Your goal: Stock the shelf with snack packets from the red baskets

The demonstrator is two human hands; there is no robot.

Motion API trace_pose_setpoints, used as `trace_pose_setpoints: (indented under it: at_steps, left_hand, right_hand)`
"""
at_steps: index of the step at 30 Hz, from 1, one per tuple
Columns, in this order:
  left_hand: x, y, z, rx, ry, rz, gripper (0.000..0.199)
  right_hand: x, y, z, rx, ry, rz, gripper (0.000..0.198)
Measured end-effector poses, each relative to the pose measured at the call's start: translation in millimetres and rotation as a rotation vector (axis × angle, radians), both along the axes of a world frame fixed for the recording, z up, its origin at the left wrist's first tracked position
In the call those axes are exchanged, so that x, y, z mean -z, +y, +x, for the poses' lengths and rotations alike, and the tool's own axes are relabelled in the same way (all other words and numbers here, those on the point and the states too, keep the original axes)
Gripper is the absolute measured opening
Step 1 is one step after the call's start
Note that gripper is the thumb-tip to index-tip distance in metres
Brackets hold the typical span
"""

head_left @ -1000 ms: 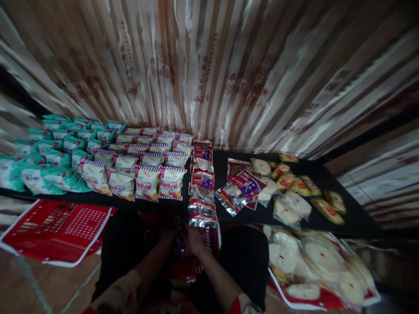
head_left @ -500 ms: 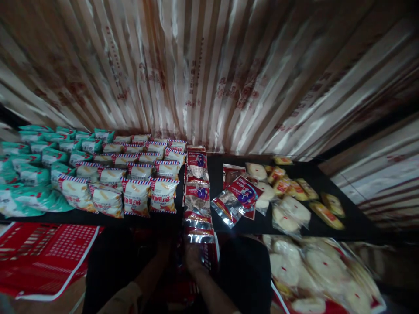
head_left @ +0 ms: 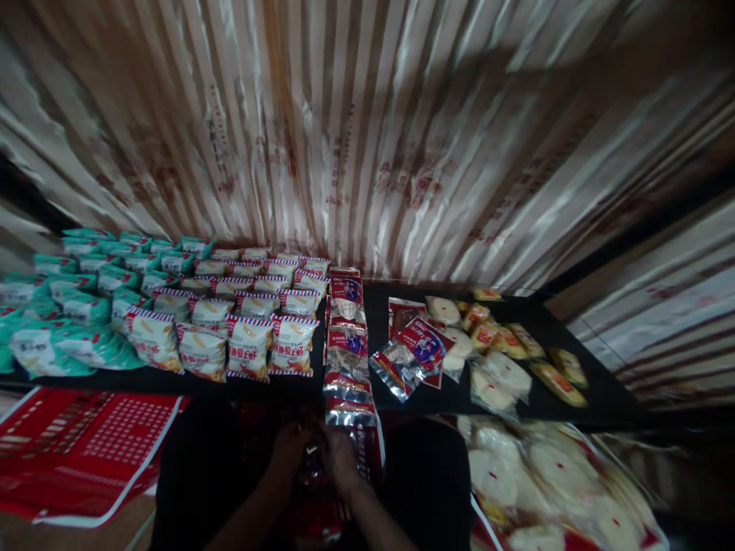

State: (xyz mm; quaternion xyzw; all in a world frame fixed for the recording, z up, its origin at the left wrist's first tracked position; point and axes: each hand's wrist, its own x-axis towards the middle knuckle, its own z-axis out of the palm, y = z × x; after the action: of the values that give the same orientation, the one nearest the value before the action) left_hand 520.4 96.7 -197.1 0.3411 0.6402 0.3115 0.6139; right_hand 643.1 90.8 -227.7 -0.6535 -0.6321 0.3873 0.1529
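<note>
Between my knees, my left hand [head_left: 290, 450] and my right hand [head_left: 341, 458] are close together over a red basket [head_left: 361, 451]. Their fingers curl in around a shiny foil packet [head_left: 311, 451], too dark to read. Just beyond my hands, a column of red and silver snack pouches [head_left: 347, 352] lies overlapping on the black shelf [head_left: 379, 306]. Right of it, a loose red and silver pouch [head_left: 416, 348] rests askew on another pouch. The basket's contents are mostly hidden in shadow.
White snack bags [head_left: 249, 346] stand in rows left of the pouches, with green bags [head_left: 86, 344] farther left. Round white packs [head_left: 499, 379] and yellow packs [head_left: 556, 383] lie right. Red baskets [head_left: 109, 436] flank my knees; a striped curtain [head_left: 344, 138] hangs behind.
My hands have come up and closer together, and a shiny packet now shows between them. The view has turned slightly; the shelf goods have kept their arrangement.
</note>
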Motion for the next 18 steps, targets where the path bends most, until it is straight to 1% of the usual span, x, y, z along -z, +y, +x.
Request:
trace_pose_setpoints:
  at_steps: [2,4,8,10,12,15,17,18]
  left_hand:
    - [-10.1,-6,-5,-0.02,-0.054,0.061,0.034]
    - [-24.1,-11,-11,0.002,-0.055,0.111,0.04]
    - [-58.9,-23,-23,0.12,-0.009,0.201,0.043]
    - [-72.0,-29,-28,0.139,0.024,0.252,0.043]
    - [-77.6,-35,-31,0.1,0.088,0.299,0.042]
    - [-73.7,-39,-31,-0.029,0.163,0.375,0.04]
    - [-70.0,-40,-28,-0.102,0.139,0.412,0.044]
    - [-69.8,-40,-25,-0.109,0.105,0.416,0.048]
  right_hand:
    - [-16,-7,0,-0.093,0.134,0.038,0.047]
    - [-31,-17,2,-0.153,0.213,0.069,0.043]
    - [-50,-41,6,-0.123,0.238,0.11,0.033]
    - [-58,-50,10,-0.103,0.271,0.135,0.033]
    - [-66,-56,15,-0.021,0.297,0.179,0.036]
    - [-83,-56,23,0.191,0.397,0.202,0.043]
    - [-96,-53,27,0.309,0.527,0.185,0.046]
    - [-102,-50,30,0.36,0.588,0.175,0.047]
